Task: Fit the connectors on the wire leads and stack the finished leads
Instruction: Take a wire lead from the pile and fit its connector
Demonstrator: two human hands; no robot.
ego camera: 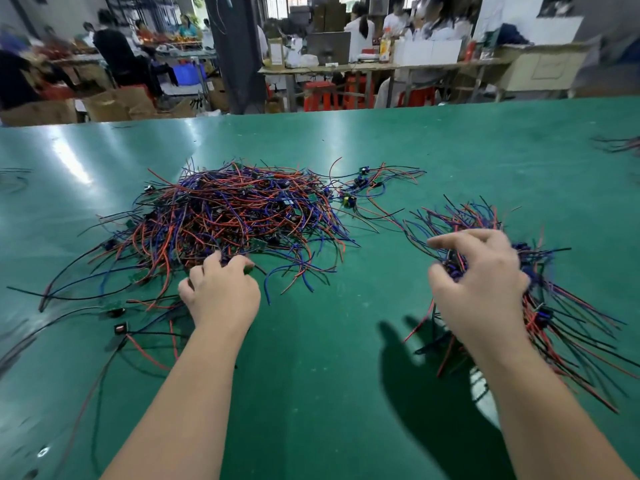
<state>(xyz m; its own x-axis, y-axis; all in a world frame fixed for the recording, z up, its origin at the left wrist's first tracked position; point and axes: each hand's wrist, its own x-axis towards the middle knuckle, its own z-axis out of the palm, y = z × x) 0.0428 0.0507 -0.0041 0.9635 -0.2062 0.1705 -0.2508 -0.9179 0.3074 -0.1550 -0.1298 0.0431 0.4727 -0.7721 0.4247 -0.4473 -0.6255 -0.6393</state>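
A bunch of leads [554, 327] is held in the curled right hand [481, 282] at the right of the frame — likely kept together for stacking — while the big tangled pile [242, 209] on the green table [329, 358] is reached into by the left hand [221, 292], fingers bent, any catch hidden among its knots.

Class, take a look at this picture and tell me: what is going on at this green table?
A person works bare-handed at a green table. The left hand reaches into the near edge of a big tangled pile of red, blue and black wire leads; whether its fingers have caught one is unclear. The right hand grips a bundle of leads off to the right, apart from the pile. Other people sit at benches behind.
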